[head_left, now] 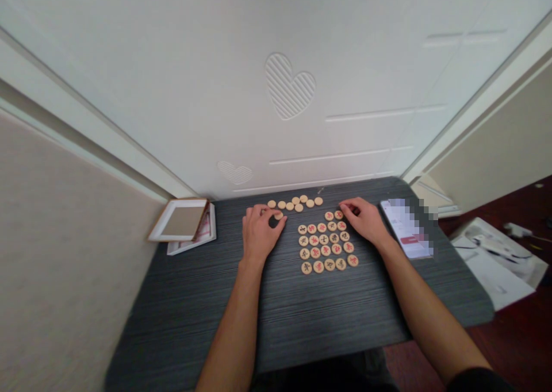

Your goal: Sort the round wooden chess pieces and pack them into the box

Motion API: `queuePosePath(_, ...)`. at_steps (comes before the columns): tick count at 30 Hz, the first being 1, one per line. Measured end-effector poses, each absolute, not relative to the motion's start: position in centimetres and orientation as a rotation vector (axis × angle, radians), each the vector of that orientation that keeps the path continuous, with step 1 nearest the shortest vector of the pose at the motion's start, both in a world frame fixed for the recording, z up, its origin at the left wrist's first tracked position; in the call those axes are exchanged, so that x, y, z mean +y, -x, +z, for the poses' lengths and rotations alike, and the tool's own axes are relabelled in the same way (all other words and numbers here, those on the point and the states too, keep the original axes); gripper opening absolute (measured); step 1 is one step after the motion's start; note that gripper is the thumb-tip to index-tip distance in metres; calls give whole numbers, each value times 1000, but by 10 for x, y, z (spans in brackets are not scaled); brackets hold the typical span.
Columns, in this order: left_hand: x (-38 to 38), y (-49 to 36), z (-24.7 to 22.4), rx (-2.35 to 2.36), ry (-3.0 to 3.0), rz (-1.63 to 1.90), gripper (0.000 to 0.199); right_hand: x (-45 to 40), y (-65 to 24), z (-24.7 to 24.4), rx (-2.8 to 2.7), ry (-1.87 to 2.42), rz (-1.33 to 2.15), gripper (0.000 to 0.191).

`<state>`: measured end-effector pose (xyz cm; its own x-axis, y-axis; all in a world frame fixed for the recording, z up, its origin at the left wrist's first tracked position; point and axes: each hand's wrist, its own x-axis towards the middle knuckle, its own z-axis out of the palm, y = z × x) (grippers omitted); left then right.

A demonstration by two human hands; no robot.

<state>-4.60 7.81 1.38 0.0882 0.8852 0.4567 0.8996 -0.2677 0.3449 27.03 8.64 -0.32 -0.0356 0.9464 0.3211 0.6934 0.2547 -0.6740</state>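
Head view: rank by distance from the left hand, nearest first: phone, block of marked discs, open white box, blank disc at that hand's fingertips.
1. Blank disc: right at the left hand.
2. Block of marked discs: just to its right.
3. Phone: farther right, past the right hand.
4. Open white box: far right, beyond the phone.

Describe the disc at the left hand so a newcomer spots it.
On the dark table, find the left hand. The disc is at its thumb and forefinger, blank like the loose discs beyond, but the only blank one at a hand.
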Motion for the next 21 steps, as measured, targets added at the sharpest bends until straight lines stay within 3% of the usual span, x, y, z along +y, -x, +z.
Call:
queuePosePath(10,77,46,15,-1802,2591,-1035,11,85,-268,2,-1724,1497,389,31)
queuePosePath(21,65,16,22,-1820,2712,-1611,17,62,-231,25,-1803,1264,425,21)
